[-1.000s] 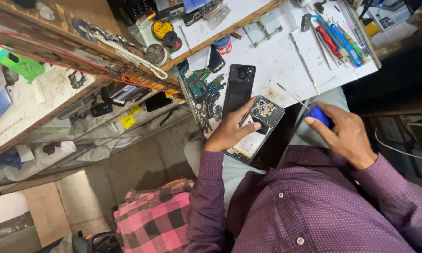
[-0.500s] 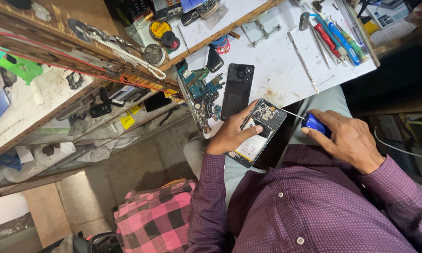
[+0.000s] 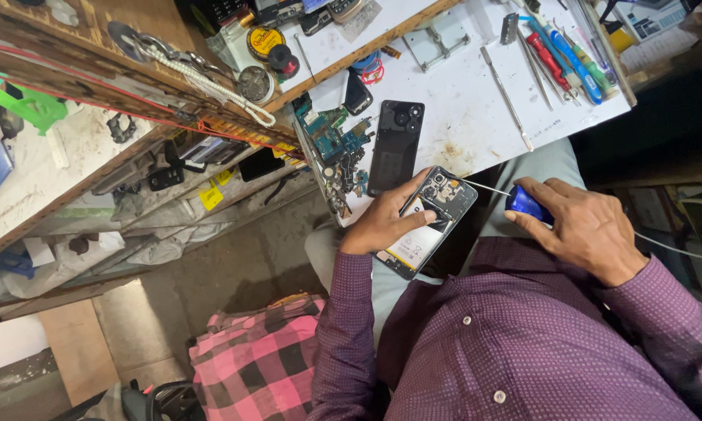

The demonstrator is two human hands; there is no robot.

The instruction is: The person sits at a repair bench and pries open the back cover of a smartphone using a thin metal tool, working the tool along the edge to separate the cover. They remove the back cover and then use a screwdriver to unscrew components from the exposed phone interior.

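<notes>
- Since a second ago, my right hand (image 3: 581,226) has brought the blue-handled screwdriver (image 3: 527,204) in from the side, so its thin metal shaft now reaches across to the top corner of the opened phone (image 3: 427,222). Half a second ago the tip was only just arriving there.
- I judge this to mean the tool is now seated on a screw near the camera end, ready to turn, though the tip itself is too small to make out.
- My right fingers are curled tight round the blue handle, thumb and forefinger pinching it.
- My left hand (image 3: 386,222) cradles the phone from its left edge, fingers spread along the side and thumb pressed on the frame. It is held just off the near edge of the white worktop (image 3: 476,101), above my lap, tilted, its insides and pale battery facing up.
- Just beyond it on the worktop lies a black back cover (image 3: 394,148), with loose green circuit boards (image 3: 331,140) beside that.
- Further off, well apart, a row of screwdrivers and tweezers (image 3: 561,54) rests near the far corner.
</notes>
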